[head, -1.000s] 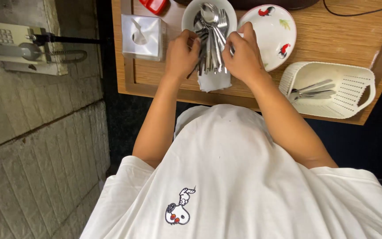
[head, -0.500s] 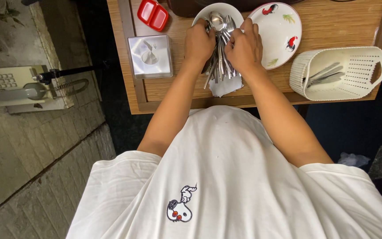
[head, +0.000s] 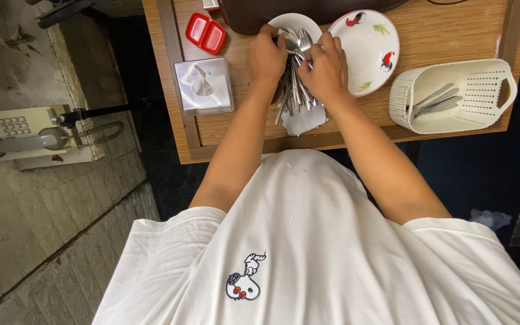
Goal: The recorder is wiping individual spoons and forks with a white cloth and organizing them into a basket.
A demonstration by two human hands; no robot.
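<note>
Shifted closer around the bundle of spoons (head: 295, 78); left hand (head: 266, 57) and right hand (head: 327, 72) both clenched on it, over the white cloth (head: 304, 121) near the table (head: 452, 36)'s front edge.

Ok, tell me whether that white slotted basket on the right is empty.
Not empty: the white basket holds a few pieces of metal cutlery lying along its bottom.

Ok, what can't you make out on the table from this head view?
- Bundle of metal spoons and forks: count unclear, both hands cover it.
- White napkin: mostly hidden under the cutlery.
- Small white bowl: contents hidden by spoon heads.
- Dark brown object at the top edge: cut off.
- White plastic basket: its utensils too small to tell.
</note>
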